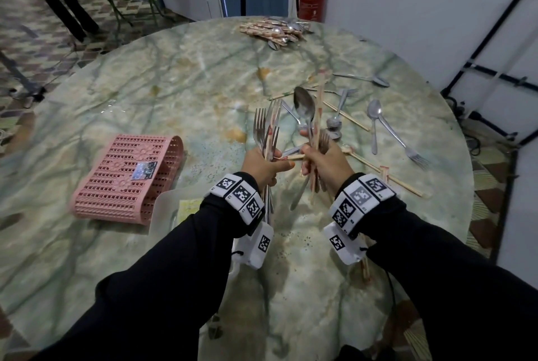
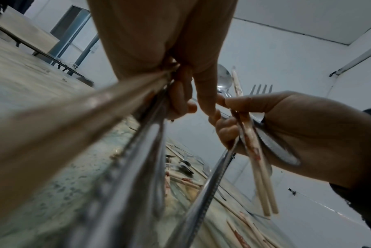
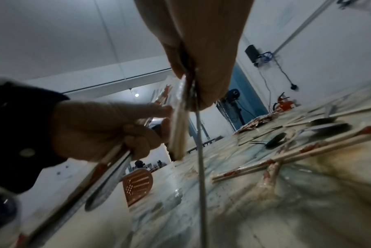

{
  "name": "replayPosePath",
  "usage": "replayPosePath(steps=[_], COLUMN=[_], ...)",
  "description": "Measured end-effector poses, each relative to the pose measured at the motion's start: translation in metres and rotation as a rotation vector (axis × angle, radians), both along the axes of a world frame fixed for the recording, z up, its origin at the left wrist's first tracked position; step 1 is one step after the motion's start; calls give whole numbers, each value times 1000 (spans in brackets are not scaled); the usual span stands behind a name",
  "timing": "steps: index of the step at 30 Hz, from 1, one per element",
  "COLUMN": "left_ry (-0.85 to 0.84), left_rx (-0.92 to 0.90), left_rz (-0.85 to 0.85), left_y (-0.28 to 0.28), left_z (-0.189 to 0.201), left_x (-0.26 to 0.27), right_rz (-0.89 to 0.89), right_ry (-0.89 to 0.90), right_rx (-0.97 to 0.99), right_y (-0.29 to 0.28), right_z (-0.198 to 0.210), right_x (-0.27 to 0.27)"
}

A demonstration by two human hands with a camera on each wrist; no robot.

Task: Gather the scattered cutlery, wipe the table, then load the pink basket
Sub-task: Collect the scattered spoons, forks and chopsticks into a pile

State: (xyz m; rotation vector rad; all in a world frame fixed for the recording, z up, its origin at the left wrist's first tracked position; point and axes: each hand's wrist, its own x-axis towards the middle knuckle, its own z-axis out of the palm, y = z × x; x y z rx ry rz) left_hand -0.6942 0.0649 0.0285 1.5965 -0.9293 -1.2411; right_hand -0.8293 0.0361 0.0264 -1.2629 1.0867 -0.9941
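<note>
While both hands (image 1: 294, 161) clutch upright bundles, left fist around forks (image 1: 266, 130), right around a spoon (image 1: 304, 109) and chopsticks (image 1: 319, 116), smooth steel looks slippery, so mid-handle grips suit. More cutlery (image 1: 375, 125) lies scattered on the marbled tabletop (image 1: 174, 78); the latticed pink basket (image 1: 128, 178) lies tipped at left.

- The middle left of the worktop (image 1: 151, 75) is bare, and a hand can pass there.
- The pink basket (image 1: 128, 177) blocks the lower left.
- Loose spoons, forks and chopsticks (image 1: 378, 128) crowd the right side.
- A cutlery pile (image 1: 276, 31) fills the far edge at the top.
</note>
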Motion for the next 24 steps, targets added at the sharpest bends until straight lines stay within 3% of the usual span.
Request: replayPosePath(steps=[6, 14, 19, 24], left_ry=[121, 193, 214, 196], left_rx=[-60, -109, -88, -81], left_rz=[15, 145, 206, 171], left_y=[4, 7, 11, 18], left_z=[1, 11, 17, 17], left_x=[3, 10, 15, 21], right_rz=[79, 131, 110, 62], right_ry=[94, 7, -25, 43], right_rx=[-136, -241, -257, -103], right_y=[12, 27, 41, 49], right_z=[0, -7, -22, -50], right_x=[7, 19, 25, 23])
